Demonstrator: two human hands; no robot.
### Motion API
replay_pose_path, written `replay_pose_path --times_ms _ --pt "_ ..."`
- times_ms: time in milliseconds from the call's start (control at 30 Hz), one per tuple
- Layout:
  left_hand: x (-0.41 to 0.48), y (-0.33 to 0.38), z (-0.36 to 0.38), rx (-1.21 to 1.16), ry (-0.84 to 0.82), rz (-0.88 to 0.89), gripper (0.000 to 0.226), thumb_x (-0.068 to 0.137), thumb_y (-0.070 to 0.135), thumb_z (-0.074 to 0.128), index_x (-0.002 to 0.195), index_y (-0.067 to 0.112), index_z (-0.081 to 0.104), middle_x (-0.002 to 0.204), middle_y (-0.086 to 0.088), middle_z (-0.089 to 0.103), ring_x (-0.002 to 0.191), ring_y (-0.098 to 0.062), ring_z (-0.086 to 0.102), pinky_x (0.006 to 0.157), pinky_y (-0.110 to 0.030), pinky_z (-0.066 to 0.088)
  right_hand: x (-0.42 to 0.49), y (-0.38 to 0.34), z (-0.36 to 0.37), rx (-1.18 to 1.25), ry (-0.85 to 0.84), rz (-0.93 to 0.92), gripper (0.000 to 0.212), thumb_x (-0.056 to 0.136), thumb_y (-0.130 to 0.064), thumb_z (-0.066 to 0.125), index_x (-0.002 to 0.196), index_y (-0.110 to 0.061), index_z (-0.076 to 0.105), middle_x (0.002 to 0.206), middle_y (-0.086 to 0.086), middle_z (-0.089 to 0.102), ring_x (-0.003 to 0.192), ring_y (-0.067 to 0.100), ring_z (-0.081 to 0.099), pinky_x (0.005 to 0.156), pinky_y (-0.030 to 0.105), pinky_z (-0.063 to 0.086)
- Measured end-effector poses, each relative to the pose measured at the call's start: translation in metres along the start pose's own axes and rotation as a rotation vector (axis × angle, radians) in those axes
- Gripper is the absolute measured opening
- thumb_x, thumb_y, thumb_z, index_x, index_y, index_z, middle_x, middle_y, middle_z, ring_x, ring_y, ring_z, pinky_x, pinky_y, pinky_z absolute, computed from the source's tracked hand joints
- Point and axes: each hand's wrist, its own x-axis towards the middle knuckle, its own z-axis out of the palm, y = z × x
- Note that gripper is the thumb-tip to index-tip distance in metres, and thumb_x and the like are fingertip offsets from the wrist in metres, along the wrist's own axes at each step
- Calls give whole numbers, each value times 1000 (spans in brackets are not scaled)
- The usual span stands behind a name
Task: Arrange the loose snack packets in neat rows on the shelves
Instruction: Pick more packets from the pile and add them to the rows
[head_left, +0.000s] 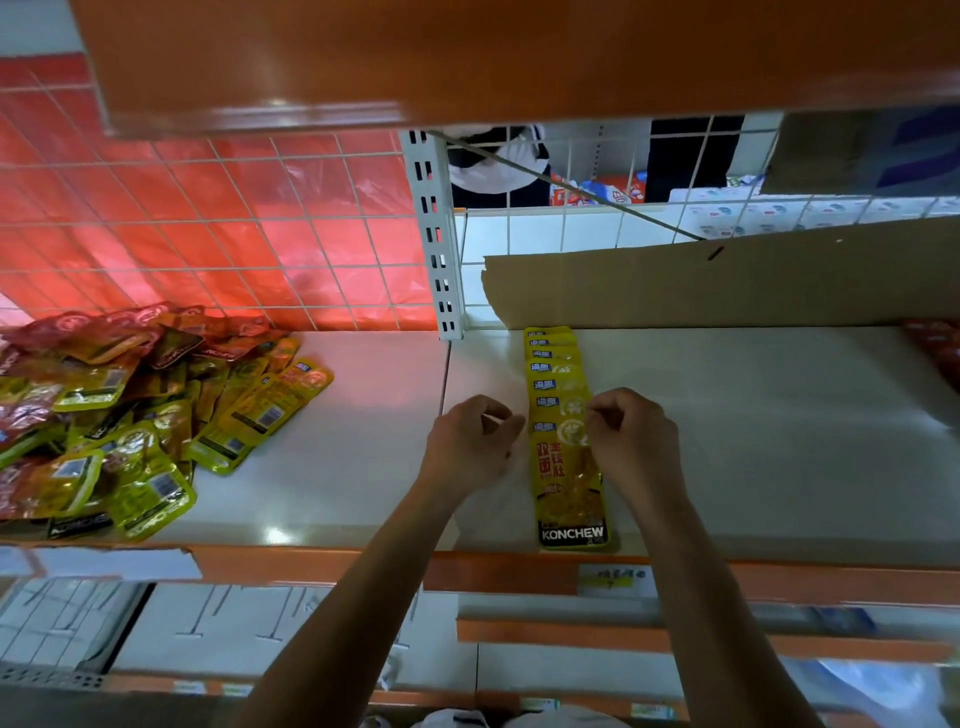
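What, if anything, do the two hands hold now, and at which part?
Both curl against the row of yellow packets: the left hand at its left edge, the right hand at its right edge. Pinching or only touching cannot be told.

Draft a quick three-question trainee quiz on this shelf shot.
1. True or false: the left hand and right hand flank the yellow packet row, one on each side.
2. The loose pile lies: A) left of the row, B) right of it, C) behind it.
3. Fill in: the nearest packet reads ____ at its bottom edge.
Key: 1 true; 2 A; 3 KONCHEW.
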Motion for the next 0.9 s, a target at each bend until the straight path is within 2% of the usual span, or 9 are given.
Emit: replay_pose_path --times_ms 100,200,267,333,467,567,667,767,900 --pt "3 -1 -9 89 1 21 21 92 36 61 105 20 67 93 0 72 89 -16 68 86 -37 54 -4 -16 14 -31 -19 -54 11 90 -19 58 96 -19 68 100 1 71 94 21 64 80 27 46" --pt "3 -5 -18 143 24 46 22 93 33 60 108 19 67 101 1 71 94 -14 66 89 -31 52 -11 -34 30 -9 -52 -104 13 90 -19 60 99 -18 69 102 2 71 95 19 64 79 24 45" --pt "4 -11 -27 188 75 66 24 93 32 60 113 19 66 108 3 70 98 -13 64 91 -29 50 -15 -45 43 23 -86 -150 11 89 -17 61 97 -16 70 99 1 71 91 15 64 77 21 43" --pt "5 -20 -40 263 142 87 27 93 32 60 117 19 63 114 2 68 102 -14 63 94 -29 49 -18 -57 60 12 -148 -183 10 90 -16 61 97 -15 69 99 1 71 91 17 64 81 25 46" --pt "9 -45 -73 429 305 99 32 94 33 58 124 23 59 126 0 60 113 -17 56 96 -29 45 -23 -79 97 -73 -263 -231 15 91 -22 60 105 -18 66 105 -1 70 95 14 63 86 24 46" --pt "12 -65 -101 515 354 85 35 95 31 56 129 21 55 130 -5 55 119 -22 50 97 -32 42 -29 -98 128 -79 -325 -241 19 92 -21 60 110 -18 64 111 -1 68 97 15 64 91 25 48" --pt "15 -88 -128 598 369 24 40 93 20 52 133 19 49 135 -7 49 126 -26 43 102 -35 36 -35 -118 160 -125 -334 -297 23 91 -19 62 114 -17 63 115 -1 66 101 15 61 87 20 42" --pt "16 -109 -154 666 388 -51 42 89 11 47 131 15 47 133 -10 48 124 -29 41 101 -33 30 -39 -138 189 -179 -343 -362 31 89 -22 63 120 -17 59 119 2 62 106 19 58 88 27 46" --pt "18 -129 -184 679 402 -198 41 93 32 52 128 10 45 131 -14 49 122 -33 43 97 -38 37 -42 -162 220 -156 -393 -310 39 91 -26 57 127 -14 52 120 12 60 109 30 58 89 36 46"
